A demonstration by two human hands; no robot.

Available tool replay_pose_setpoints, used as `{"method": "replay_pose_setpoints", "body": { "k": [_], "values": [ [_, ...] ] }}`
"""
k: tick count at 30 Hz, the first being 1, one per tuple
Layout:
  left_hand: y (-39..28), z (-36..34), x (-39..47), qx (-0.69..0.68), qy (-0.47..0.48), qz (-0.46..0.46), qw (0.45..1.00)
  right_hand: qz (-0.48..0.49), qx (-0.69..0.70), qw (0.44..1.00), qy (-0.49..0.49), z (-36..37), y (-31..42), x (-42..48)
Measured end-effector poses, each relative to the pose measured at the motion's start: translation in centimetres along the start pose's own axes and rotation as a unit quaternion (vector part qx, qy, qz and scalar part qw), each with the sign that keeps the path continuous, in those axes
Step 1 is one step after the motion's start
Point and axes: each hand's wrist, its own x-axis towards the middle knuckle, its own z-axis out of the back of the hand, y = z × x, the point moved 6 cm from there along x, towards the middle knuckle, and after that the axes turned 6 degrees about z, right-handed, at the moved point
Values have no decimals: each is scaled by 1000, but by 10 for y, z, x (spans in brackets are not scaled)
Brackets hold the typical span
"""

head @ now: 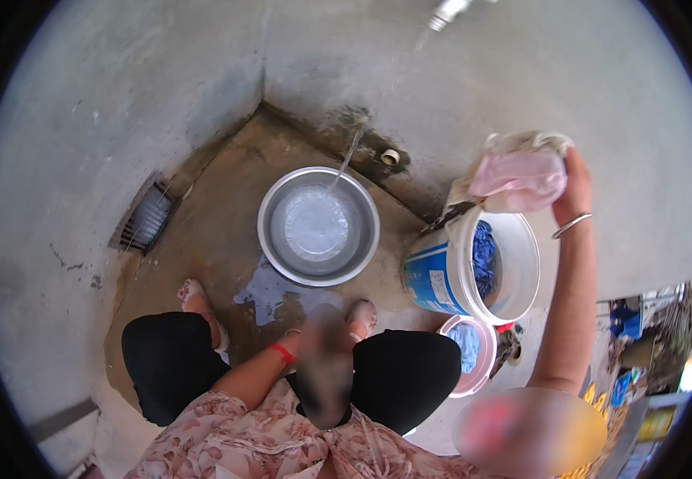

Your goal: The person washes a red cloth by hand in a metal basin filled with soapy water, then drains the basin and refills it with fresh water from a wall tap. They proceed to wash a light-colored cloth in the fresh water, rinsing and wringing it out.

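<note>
My right hand [573, 185], with a metal bangle at the wrist, is raised on the right and grips a bunched pink and cream cloth [519, 176]. The cloth hangs over the rim of a tall white and blue plastic bucket [432, 269]. Inside the bucket a dark blue cloth [485, 260] lies against the wall. My left hand [293, 342] is low between my knees, a red band at its wrist; a blurred patch hides most of it. In front of me stands a round metal basin [266, 239]. A thin stream of water [352, 149] falls into it.
A white tap [449, 13] sticks out from the wall above. A drain pipe end [390, 157] shows low in the wall, and a floor-level grate [148, 215] is on the left. Beside the bucket is a pink tub [483, 374] with a light blue cloth [464, 347]. Water wets the concrete floor [220, 197].
</note>
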Motion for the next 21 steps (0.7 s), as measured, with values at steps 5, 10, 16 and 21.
{"method": "replay_pose_setpoints", "body": {
  "k": [5, 10, 16, 21],
  "values": [
    [-4, 16, -4, -64, -36, -4, 997, 198, -471, 835, 204, -77, -163, 17],
    [5, 26, -4, -124, -75, -1, 989, -58, -414, 868, 268, -162, -355, -39],
    [32, 22, 3, -193, -111, 34, 974, -61, -486, 813, 315, -226, -443, -206],
    [51, 29, 11, -310, -213, 88, 922, -62, -495, 752, 431, -266, -438, -267]
  ]
}}
